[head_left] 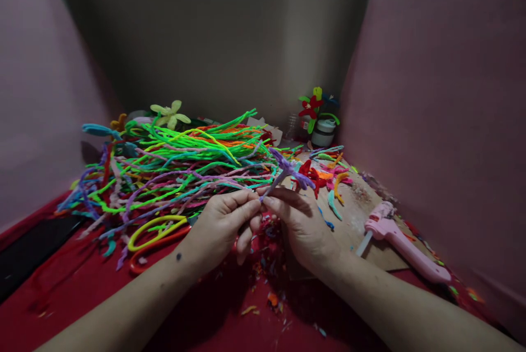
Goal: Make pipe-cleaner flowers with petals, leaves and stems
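Observation:
A purple pipe-cleaner flower [292, 169] points up and to the right from between my two hands. My left hand [230, 220] pinches the lower end of its stem between thumb and forefinger. Just beside it, my right hand [302, 220] also grips the stem, thumb and forefinger closed on it. The fingertips of both hands nearly meet there, and the very end of the stem is hidden by them. Behind my left hand spreads a large heap of pipe cleaners [197, 149] in green, purple, pink and orange.
Yellow-and-red-handled scissors [158, 231] lie left of my left hand. A pink glue gun [405, 242] rests on a tan board [370, 215] at right, near loose coloured petals [314, 176]. Finished flowers stand by a small jar [324, 133]. A black flat object [36, 250] lies far left.

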A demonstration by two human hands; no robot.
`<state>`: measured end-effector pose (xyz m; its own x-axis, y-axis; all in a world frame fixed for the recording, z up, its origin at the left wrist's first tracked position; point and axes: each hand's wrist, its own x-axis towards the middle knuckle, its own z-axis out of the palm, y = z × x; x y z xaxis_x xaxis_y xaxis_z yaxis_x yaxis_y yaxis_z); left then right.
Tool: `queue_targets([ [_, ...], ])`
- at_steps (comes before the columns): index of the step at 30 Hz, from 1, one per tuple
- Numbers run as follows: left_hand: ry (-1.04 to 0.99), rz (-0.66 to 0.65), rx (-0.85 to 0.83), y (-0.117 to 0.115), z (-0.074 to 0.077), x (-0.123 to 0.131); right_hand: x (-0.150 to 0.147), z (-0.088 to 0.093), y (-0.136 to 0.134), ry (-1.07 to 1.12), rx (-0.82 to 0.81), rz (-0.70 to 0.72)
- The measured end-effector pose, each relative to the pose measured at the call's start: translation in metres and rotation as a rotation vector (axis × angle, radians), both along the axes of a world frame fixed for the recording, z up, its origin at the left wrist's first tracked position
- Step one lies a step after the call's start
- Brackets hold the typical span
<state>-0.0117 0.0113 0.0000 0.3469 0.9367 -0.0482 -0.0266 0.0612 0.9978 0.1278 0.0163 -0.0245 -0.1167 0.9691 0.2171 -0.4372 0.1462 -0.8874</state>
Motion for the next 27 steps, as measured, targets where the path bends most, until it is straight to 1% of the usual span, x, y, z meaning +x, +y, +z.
queue_targets([
  [4, -0.076, -0.074, -0.103, 0.001, 0.003, -0.003, 0.000, 0.002, -0.001, 0.012, 0.077, 0.020],
  [7, -0.057, -0.084, -0.097, 0.001, 0.004, -0.003, 0.000, 0.004, -0.002, 0.050, 0.099, 0.029],
  [9, -0.010, -0.081, -0.049, 0.001, 0.005, -0.003, -0.001, 0.004, -0.002, 0.071, 0.074, 0.053],
  [11, 0.061, -0.072, 0.042, 0.001, 0.006, -0.003, -0.001, 0.004, -0.002, 0.079, 0.030, 0.059],
  [14, 0.181, -0.054, 0.183, 0.000, 0.008, 0.000, -0.001, 0.003, -0.001, 0.100, -0.028, 0.021],
  [16, 0.241, -0.030, 0.251, 0.000, 0.007, 0.001, -0.001, 0.002, 0.000, 0.143, -0.066, -0.006],
  [18, 0.332, 0.041, 0.374, -0.001, 0.001, 0.002, -0.001, 0.001, 0.000, 0.193, -0.101, -0.029],
  [19, 0.407, 0.099, 0.475, 0.000, -0.003, 0.001, -0.001, 0.001, 0.000, 0.210, -0.114, -0.036],
  [22, 0.692, 0.271, 0.873, 0.002, -0.015, -0.002, -0.002, -0.001, -0.001, 0.211, -0.170, -0.034],
  [24, 0.822, 0.314, 1.097, 0.003, -0.021, -0.005, -0.003, -0.003, 0.000, 0.181, -0.213, -0.033],
  [25, 0.866, 0.320, 1.173, 0.004, -0.022, -0.005, -0.004, -0.003, 0.000, 0.164, -0.223, -0.040],
  [27, 0.935, 0.330, 1.262, 0.005, -0.023, -0.006, -0.004, -0.005, 0.000, 0.126, -0.213, -0.064],
])
